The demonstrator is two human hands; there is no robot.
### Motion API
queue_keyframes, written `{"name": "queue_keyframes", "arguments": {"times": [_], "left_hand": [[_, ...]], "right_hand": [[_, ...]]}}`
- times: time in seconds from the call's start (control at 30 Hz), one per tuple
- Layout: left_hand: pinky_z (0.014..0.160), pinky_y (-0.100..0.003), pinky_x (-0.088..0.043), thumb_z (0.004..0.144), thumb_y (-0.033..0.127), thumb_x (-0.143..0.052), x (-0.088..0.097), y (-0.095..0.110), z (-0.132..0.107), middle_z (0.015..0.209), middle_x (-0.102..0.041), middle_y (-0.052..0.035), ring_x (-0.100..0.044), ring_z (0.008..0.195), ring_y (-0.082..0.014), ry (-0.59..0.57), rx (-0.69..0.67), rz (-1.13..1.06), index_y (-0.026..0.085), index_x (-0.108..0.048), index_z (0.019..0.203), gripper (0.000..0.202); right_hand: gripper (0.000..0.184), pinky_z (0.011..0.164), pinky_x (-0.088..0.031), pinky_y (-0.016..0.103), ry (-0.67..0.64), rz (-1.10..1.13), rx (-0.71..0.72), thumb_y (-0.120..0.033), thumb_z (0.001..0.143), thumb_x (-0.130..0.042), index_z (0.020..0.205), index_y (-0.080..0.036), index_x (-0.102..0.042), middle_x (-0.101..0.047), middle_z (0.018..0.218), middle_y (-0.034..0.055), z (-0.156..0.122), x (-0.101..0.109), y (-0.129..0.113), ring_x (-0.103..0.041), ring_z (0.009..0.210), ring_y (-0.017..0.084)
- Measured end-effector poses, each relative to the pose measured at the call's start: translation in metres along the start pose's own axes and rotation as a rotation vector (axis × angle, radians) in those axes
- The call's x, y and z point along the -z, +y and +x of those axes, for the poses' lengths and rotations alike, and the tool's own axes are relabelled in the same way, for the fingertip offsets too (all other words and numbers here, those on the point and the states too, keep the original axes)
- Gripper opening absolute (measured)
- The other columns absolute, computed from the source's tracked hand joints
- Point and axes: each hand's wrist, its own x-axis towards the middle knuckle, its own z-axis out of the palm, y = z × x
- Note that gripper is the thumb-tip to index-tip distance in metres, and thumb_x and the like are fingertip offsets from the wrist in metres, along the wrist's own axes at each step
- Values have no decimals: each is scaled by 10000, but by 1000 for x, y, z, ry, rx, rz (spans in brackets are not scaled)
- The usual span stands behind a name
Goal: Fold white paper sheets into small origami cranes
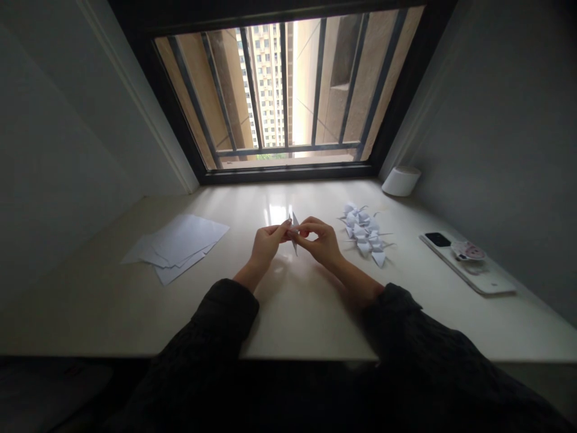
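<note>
Between my two hands, a small folded piece of white paper (294,245) is held upright above the table, its narrow pointed ends sticking out above and below the fingers. My left hand (269,242) pinches it from the left with thumb and fingertips. From the other side, my right hand (319,239) grips it, also with thumb and bent fingers. The fingers cover the middle of the folded paper. Several finished white paper cranes (364,233) sit close together to the right of my right hand.
A fanned pile of white paper sheets (180,243) lies on the pale table (297,325) at left. To the right lies a phone (469,264) with a round ring grip on its back. A white cylinder (401,181) stands in the back right corner, beside the barred window (288,174).
</note>
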Motion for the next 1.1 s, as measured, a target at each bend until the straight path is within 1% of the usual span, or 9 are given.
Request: {"name": "queue_keyframes", "arguments": {"times": [0.23, 0.33, 0.4, 0.57, 0.7, 0.77, 0.87, 0.97, 1.1], "left_hand": [[802, -355, -510, 668, 490, -707, -1, 3, -3, 687, -707, -66, -649, 697, -175, -23, -6, 34, 134, -737, 702, 359], [786, -340, -506, 658, 495, -714, -2, 3, -3, 658, -698, -55, -645, 693, -172, 13, -41, 42, 140, -739, 699, 358], [766, -326, -501, 660, 503, -711, -3, 3, -3, 653, -695, -49, -637, 681, -163, 31, -52, 50, 143, -739, 706, 364], [719, -294, -484, 675, 518, -693, -1, 1, 0, 639, -685, -35, -606, 645, -142, 39, -63, 81, 145, -736, 694, 376], [686, -282, -467, 698, 517, -671, 0, -4, 1, 637, -685, -34, -602, 647, -148, 41, -130, 137, 153, -738, 699, 370], [687, -282, -461, 719, 519, -649, 1, -6, 1, 656, -690, -36, -604, 661, -153, 32, -166, 172, 159, -741, 721, 372], [673, -279, -450, 728, 531, -633, 1, -8, 1, 646, -683, -29, -591, 650, -152, 34, -178, 206, 165, -742, 726, 382], [666, -275, -446, 711, 543, -643, 1, -8, 2, 645, -680, -28, -585, 649, -149, 46, -155, 195, 168, -741, 724, 388], [691, -294, -461, 707, 566, -634, 1, -8, 4, 679, -690, -46, -612, 678, -163, 59, -112, 141, 167, -737, 739, 413]], "right_hand": [[176, 554, -392, 261, 4, -62, 2, -377, 729, -712, 685, -209, -690, -509, 585, -26, 0, 1, -6, -471, 566, 114], [247, 559, -386, 263, -14, -84, -15, -406, 739, -697, 617, -198, -646, -505, 583, -25, 1, 2, -9, -462, 564, 113], [261, 553, -384, 261, -22, -86, -35, -425, 747, -685, 620, -200, -651, -505, 587, -23, 2, 2, -9, -456, 566, 113], [224, 571, -420, 265, -2, 23, -132, -437, 714, -708, 679, -216, -715, -605, 640, 2, 2, -1, -1, -530, 612, 128], [195, 611, -458, 288, 28, 132, -245, -418, 669, -741, 663, -224, -723, -668, 662, 9, 1, -3, 6, -589, 633, 147], [188, 618, -466, 297, 25, 138, -266, -413, 657, -750, 667, -227, -728, -678, 656, 8, 2, -2, 7, -598, 630, 153], [196, 621, -471, 302, 0, 94, -249, -422, 647, -758, 666, -228, -734, -679, 650, 11, 3, 0, 7, -596, 623, 153], [207, 607, -467, 293, -11, 76, -218, -437, 655, -752, 687, -233, -741, -670, 657, 15, 4, 1, 7, -589, 625, 148], [183, 623, -469, 286, -77, 98, -134, -422, 709, -719, 783, -257, -750, -658, 758, 26, 4, 1, 8, -593, 698, 150]]}}
